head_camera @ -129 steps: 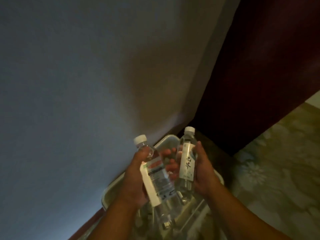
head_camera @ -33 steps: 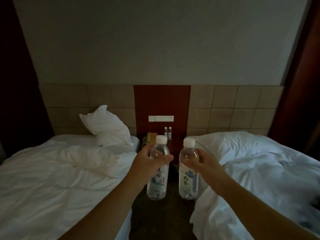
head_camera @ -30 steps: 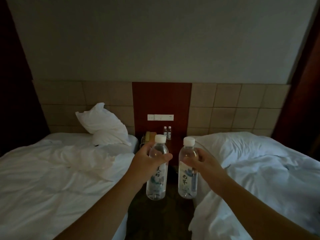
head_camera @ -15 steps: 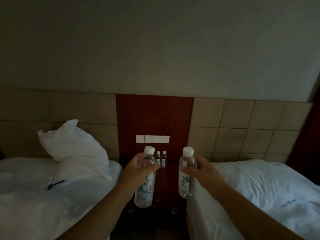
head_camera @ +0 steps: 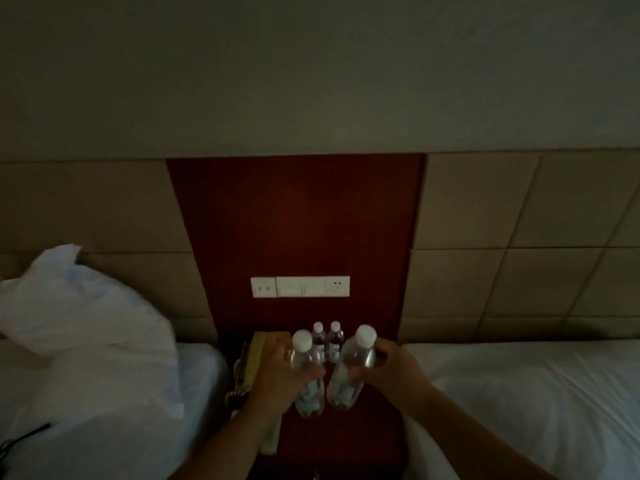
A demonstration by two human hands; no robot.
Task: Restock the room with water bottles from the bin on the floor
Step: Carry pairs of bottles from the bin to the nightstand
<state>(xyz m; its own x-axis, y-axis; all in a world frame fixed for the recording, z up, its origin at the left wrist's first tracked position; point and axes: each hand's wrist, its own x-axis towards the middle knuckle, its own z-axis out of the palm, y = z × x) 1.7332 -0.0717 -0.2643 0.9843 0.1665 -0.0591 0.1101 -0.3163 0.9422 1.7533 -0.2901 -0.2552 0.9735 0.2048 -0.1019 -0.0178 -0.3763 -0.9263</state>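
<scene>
Our left hand (head_camera: 277,372) and right hand (head_camera: 391,370) each clasp a clear, white-capped plastic water bottle, left bottle (head_camera: 306,379) and right bottle (head_camera: 349,372), above the dark wooden nightstand (head_camera: 346,434).

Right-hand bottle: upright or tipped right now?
Tipped. The right-hand bottle leans, its white cap toward the right and its base toward the left-hand bottle, in the right hand.
</scene>
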